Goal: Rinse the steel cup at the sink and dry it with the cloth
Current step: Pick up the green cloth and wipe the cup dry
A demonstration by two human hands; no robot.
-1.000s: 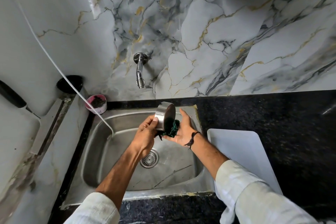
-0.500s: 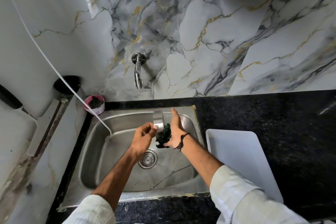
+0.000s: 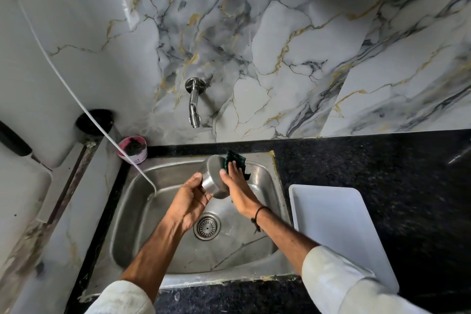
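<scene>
Fingers (image 3: 197, 177) round steel cup (image 3: 215, 181) (cloth (image 3: 235, 159) behind)

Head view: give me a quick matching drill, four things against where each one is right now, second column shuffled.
1 steel cup
2 green cloth
3 white tray
4 pink cup

A on the dark counter, right of the sink
B at the sink's back left corner
C in the left hand
D under the right hand

Pairs: 1-C, 2-D, 3-A, 4-B
</scene>
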